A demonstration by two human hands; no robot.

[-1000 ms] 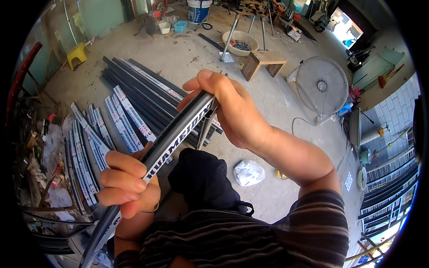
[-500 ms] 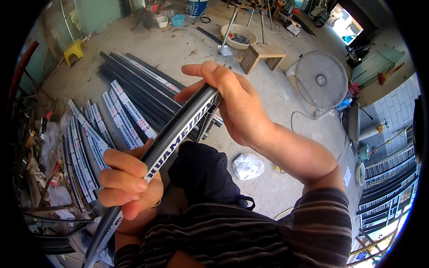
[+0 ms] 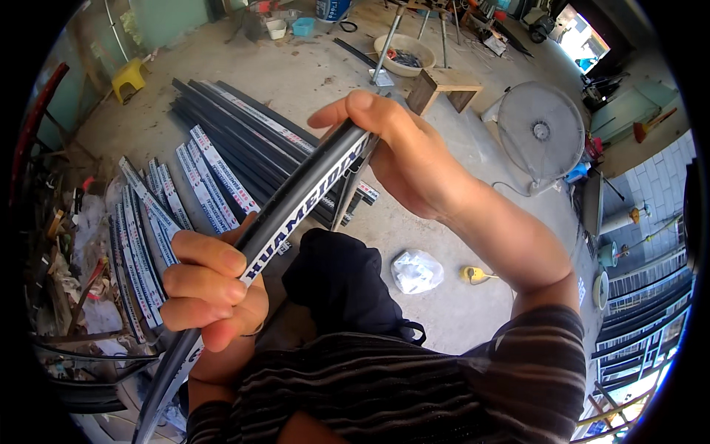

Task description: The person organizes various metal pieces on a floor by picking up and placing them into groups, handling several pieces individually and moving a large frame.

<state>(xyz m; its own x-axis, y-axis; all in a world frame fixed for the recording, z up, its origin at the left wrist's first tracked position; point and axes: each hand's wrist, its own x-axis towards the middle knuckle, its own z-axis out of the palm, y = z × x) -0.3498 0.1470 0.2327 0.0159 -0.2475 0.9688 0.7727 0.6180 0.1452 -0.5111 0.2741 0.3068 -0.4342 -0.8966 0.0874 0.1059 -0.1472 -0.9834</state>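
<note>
We see the left hand [image 3: 207, 288] wrapped around the lower stretch of a long, curved black metal rim strip with white lettering along its face [image 3: 296, 203], fingers curled over the top and closed tight on it, knuckles toward us. The right hand [image 3: 396, 152] grips the same strip at its upper end, thumb stretched along the top edge and the fingers folded underneath, clamped on it; its forearm runs down to the lower right into a dark sleeve with thin pale stripes [image 3: 473, 385].

The strip runs diagonally from the lower left edge up to the right hand, held in the air above our lap, slightly bowed, glossy black with a white band along one side.

Beneath it a black cloth bundle [image 3: 340, 285] rests on our knees. On the concrete floor [image 3: 310, 74] beyond lie a row of similar black strips [image 3: 244, 140], a crumpled white plastic bag [image 3: 416, 270], a white standing fan [image 3: 541, 132] and a small wooden stool [image 3: 442, 85].
</note>
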